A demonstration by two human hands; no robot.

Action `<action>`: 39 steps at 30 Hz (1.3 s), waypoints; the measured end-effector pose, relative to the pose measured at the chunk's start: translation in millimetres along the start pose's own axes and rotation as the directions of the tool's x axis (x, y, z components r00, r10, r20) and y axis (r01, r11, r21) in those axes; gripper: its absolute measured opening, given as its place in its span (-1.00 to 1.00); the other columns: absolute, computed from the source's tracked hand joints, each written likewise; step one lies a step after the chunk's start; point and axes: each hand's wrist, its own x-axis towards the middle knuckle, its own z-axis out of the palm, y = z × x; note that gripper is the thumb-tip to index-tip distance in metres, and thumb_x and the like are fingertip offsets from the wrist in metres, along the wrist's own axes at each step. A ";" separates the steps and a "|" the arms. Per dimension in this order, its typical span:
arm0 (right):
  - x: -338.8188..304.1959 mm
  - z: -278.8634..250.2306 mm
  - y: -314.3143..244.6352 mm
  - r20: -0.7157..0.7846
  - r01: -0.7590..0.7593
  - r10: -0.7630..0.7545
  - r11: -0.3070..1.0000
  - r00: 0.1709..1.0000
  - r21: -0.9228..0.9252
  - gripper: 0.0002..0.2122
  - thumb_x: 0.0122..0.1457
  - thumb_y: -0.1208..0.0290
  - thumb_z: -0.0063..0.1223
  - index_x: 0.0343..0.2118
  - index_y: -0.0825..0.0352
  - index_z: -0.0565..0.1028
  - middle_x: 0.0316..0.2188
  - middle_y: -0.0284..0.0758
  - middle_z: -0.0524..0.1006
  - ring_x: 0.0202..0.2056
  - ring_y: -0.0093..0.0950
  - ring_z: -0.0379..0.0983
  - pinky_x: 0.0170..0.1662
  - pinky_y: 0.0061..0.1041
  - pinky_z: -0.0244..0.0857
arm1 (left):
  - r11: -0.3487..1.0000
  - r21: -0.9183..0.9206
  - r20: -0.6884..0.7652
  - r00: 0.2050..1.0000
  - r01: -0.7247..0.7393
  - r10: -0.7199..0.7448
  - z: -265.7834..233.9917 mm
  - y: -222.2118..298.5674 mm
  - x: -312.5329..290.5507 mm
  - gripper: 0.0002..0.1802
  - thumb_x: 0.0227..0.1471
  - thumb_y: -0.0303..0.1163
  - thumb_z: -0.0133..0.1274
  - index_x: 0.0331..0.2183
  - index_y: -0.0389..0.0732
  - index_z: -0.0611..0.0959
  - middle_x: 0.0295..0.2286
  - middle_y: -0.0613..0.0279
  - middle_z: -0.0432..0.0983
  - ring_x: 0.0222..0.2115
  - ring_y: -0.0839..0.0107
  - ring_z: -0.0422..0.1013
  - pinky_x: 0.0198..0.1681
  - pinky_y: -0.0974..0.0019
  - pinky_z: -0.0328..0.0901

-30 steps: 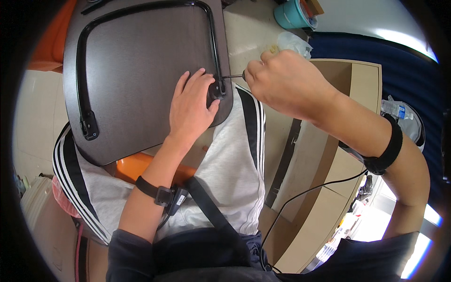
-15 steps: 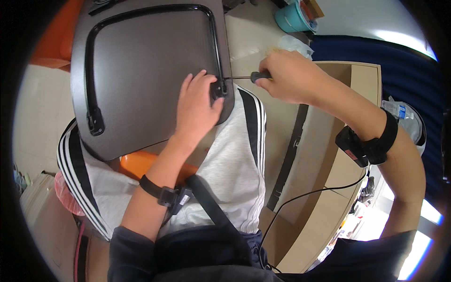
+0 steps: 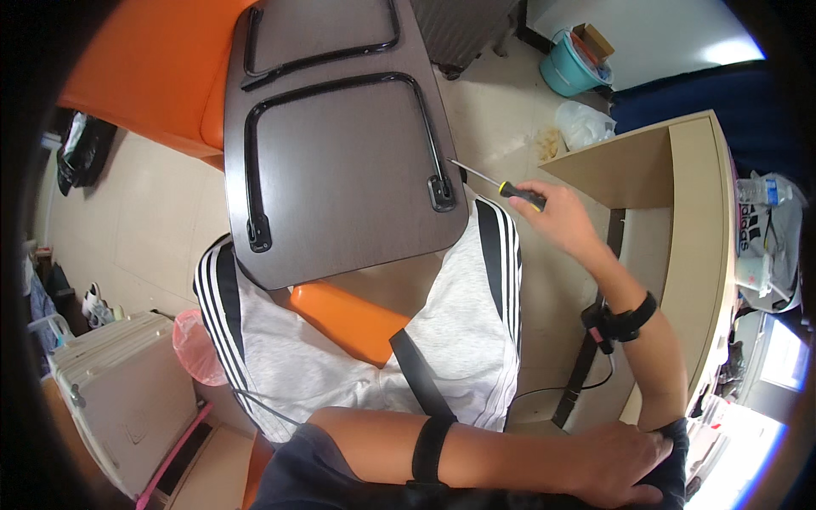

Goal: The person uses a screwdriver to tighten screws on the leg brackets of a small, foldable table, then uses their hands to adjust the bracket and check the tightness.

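A dark brown folding table (image 3: 340, 166) lies underside up across my thighs. Its black tubular legs (image 3: 340, 82) are folded flat, with a black hinge bracket (image 3: 441, 192) at the near right. My right hand (image 3: 557, 212) grips a screwdriver (image 3: 522, 195) with a black and yellow handle. The shaft points left, its tip by the table's right edge just above that bracket; whether it touches the leg I cannot tell. My left arm crosses low in front of my body. My left hand (image 3: 616, 463) is closed at the dark right sleeve (image 3: 676, 438) near my elbow.
An orange seat (image 3: 348, 323) shows between my legs. To the right stands a beige open wooden unit (image 3: 693, 204). Farther off are a turquoise bucket (image 3: 568, 68) and a white plastic bag (image 3: 585, 123). A pale suitcase (image 3: 127, 391) and a pink bin (image 3: 197, 344) are at lower left.
My left hand has left the table's hinge bracket and moved to my right sleeve. The screwdriver has tilted and come away from the bracket. My view has shifted, showing more of the table.
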 end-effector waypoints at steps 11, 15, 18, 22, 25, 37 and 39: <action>-29.6 96.8 16.7 -0.397 0.175 0.012 0.885 0.918 0.431 -0.64 0.15 0.24 0.09 -0.08 0.39 0.48 -0.15 -0.05 0.54 -0.13 -0.08 0.49 -0.05 -0.23 0.37 | 0.287 0.956 -0.045 0.935 -0.062 0.352 31.1 -35.1 88.7 -0.72 0.06 -0.22 -0.03 -0.46 -0.25 0.55 -0.59 0.30 0.38 -0.52 0.43 0.30 -0.48 0.35 0.14; -36.1 102.1 18.6 -0.377 0.150 0.042 0.873 0.925 0.464 -0.63 0.17 0.24 0.05 -0.03 0.36 0.41 -0.12 -0.08 0.52 -0.13 -0.07 0.48 -0.07 -0.18 0.35 | 0.266 0.959 0.005 0.944 -0.099 0.331 29.2 -30.7 131.5 -0.70 0.12 -0.24 -0.05 -0.57 -0.19 0.47 -0.69 0.40 0.30 -0.59 0.50 0.24 -0.55 0.37 0.08; -42.0 96.3 19.8 -0.327 0.170 -0.009 0.869 0.945 0.466 -0.65 0.18 0.25 0.04 -0.05 0.34 0.40 -0.12 -0.09 0.51 -0.15 -0.08 0.47 -0.09 -0.18 0.35 | 0.249 0.959 0.037 0.929 -0.137 0.368 26.7 -24.1 154.5 -0.68 0.11 -0.20 -0.03 -0.58 -0.18 0.46 -0.69 0.41 0.30 -0.61 0.53 0.23 -0.56 0.36 0.09; -47.2 103.0 19.6 -0.363 0.192 -0.020 0.875 0.931 0.445 -0.65 0.16 0.26 0.05 -0.04 0.31 0.39 -0.12 -0.14 0.51 -0.15 -0.13 0.48 -0.12 -0.19 0.35 | 0.341 0.933 -0.001 0.946 -0.116 0.325 39.2 -22.2 154.5 -0.73 0.11 -0.23 -0.03 -0.55 -0.16 0.49 -0.65 0.38 0.37 -0.60 0.47 0.30 -0.51 0.35 0.16; -55.0 123.2 25.9 -0.524 0.193 0.079 0.875 0.848 0.444 -0.66 0.10 0.26 0.13 -0.07 0.24 0.45 -0.22 -0.15 0.55 -0.19 -0.18 0.51 -0.16 -0.25 0.39 | 0.359 0.930 0.019 0.983 -0.084 0.182 42.1 -18.4 137.2 -0.83 0.08 -0.29 0.03 -0.41 -0.19 0.55 -0.50 0.25 0.49 -0.45 0.34 0.47 -0.34 0.31 0.25; -65.4 141.0 27.2 -0.629 0.292 0.117 0.810 0.769 0.509 -0.70 -0.01 0.42 0.11 -0.19 0.37 0.43 -0.29 -0.13 0.52 -0.23 -0.12 0.47 -0.18 -0.19 0.36 | 0.842 0.475 0.112 0.932 0.255 -0.346 16.5 -27.0 53.3 -0.84 -0.04 -0.43 0.22 -0.46 -0.24 0.55 -0.55 0.17 0.53 -0.56 0.29 0.46 -0.45 0.34 0.32; -64.5 135.9 27.9 -0.571 0.283 0.087 0.802 0.816 0.527 -0.69 0.00 0.41 0.11 -0.17 0.37 0.42 -0.26 -0.14 0.51 -0.21 -0.15 0.47 -0.17 -0.20 0.37 | 0.787 0.552 0.294 0.820 0.274 -0.492 4.6 -14.1 35.0 -0.83 0.04 -0.31 0.14 -0.43 -0.21 0.61 -0.48 0.13 0.57 -0.43 0.14 0.51 -0.31 0.23 0.38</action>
